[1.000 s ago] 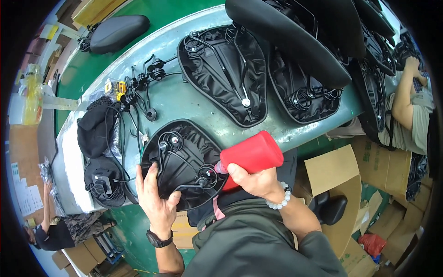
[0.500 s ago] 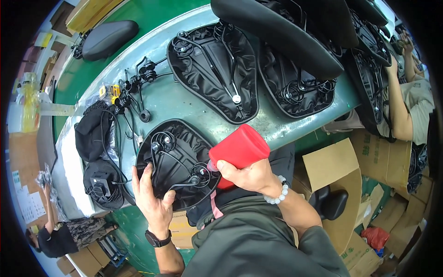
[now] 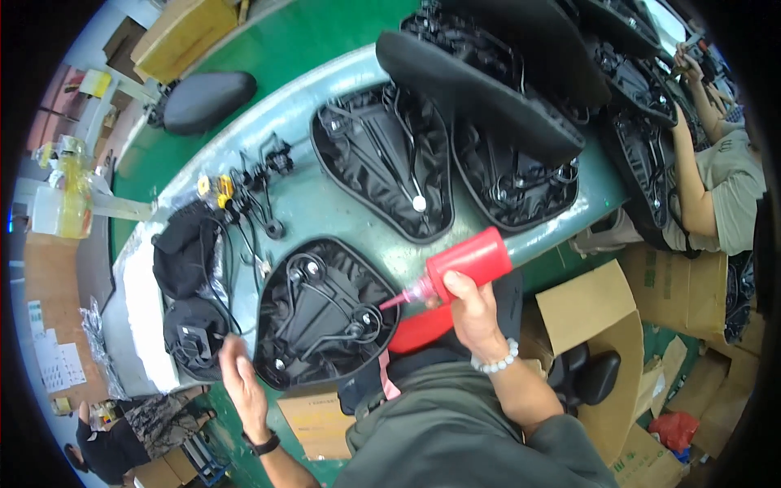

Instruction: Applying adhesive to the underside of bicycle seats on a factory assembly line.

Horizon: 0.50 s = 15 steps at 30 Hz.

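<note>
My right hand (image 3: pixel 472 313) is wrapped round a red squeeze bottle (image 3: pixel 472 259), which lies tilted with its pink pointed nozzle (image 3: pixel 400 298) toward the left. The nozzle tip is over the right rim of an upturned black saddle (image 3: pixel 333 297), close to a coil spring (image 3: pixel 364 323); whether it touches cannot be told. Metal rods and springs show on the saddle's underside. My left hand (image 3: pixel 246 389) is off the saddle, just beyond its lower left edge, with fingers stretched out and nothing held. A red thing (image 3: pixel 423 328) lies partly hidden below the bottle.
More upturned saddles (image 3: pixel 382 163) fill the table's far side, some stacked (image 3: pixel 488 98) at the right. Loose springs and rods (image 3: pixel 256 183), a black cloth bag (image 3: pixel 185 248) and a black pouch (image 3: pixel 195 337) lie left. Open cartons (image 3: pixel 590 301) and a co-worker (image 3: pixel 716 187) are at right.
My left hand has let go of the saddle's left edge and moved down-left. My right hand has turned the bottle and shifted slightly right, so its nozzle now shows. The whole view has shifted slightly.
</note>
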Available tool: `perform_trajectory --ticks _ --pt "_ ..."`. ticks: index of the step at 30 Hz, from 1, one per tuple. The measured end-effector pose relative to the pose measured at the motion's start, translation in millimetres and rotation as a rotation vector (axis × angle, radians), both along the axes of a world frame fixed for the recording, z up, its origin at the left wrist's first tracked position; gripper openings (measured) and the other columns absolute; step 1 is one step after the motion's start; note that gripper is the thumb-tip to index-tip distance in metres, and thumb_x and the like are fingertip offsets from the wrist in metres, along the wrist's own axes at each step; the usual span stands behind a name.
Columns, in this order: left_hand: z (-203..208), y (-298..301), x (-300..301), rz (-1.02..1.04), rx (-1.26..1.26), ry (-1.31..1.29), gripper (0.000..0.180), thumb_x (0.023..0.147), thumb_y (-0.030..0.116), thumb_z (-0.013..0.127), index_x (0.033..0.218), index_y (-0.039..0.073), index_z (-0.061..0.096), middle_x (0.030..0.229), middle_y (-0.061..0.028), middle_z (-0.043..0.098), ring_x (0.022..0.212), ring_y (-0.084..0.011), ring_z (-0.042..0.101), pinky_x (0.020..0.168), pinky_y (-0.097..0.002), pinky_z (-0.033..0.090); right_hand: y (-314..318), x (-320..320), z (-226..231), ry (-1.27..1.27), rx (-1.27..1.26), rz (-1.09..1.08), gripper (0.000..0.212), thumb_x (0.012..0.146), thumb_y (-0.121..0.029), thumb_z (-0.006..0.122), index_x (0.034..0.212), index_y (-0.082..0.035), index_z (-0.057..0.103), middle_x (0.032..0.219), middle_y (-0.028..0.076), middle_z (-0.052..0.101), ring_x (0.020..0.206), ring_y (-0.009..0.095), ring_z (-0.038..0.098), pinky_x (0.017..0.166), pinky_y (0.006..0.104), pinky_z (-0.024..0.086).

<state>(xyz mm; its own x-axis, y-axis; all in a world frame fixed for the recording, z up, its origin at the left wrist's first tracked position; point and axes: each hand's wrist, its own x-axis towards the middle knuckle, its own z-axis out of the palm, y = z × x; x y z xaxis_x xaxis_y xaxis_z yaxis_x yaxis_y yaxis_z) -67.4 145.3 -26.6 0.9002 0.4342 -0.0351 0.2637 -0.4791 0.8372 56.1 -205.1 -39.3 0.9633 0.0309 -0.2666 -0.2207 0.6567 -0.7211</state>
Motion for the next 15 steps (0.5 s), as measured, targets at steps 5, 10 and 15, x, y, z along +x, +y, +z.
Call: perform_trajectory --ticks 5,10,15 --pt "-30.1 -12.2 -33.5 0.039 -0.493 0.199 0.043 0.094 0.014 0.050 0.132 -0.005 0.043 0.123 -0.0133 0.054 0.111 -0.0208 0.055 0.096 -0.0295 0.042 17.6 -14.7 -27.6 0.085 0.392 0.137 0.031 0.090 -0.022 0.052 0.106 0.004 0.058 0.096 0.013 0.064 0.084 0.021 0.061 0.071 0.0325 0.048" --pt "5.9 -57.3 -30.9 0.213 -0.961 -0.189 0.056 0.084 0.012 0.051 0.137 0.004 0.037 0.125 -0.0119 0.054 0.111 -0.0247 0.056 0.094 -0.0410 0.045 4.5 -2.1 -5.9 0.018 0.569 0.085 0.034 0.087 -0.027 0.056 0.102 0.003 0.059 0.100 0.012 0.063 0.094 0.024 0.059 0.083 0.0353 0.047" --pt "79.5 -36.6 93.0 -0.040 -0.858 -0.397 0.065 0.086 0.019 0.055 0.144 0.010 0.026 0.130 -0.0118 0.048 0.110 -0.0305 0.056 0.091 -0.0509 0.045 10.8 -10.9 -16.8 0.098 0.454 0.163 0.032 0.081 -0.027 0.062 0.100 -0.002 0.060 0.097 0.013 0.063 0.093 0.027 0.061 0.096 0.0509 0.044"
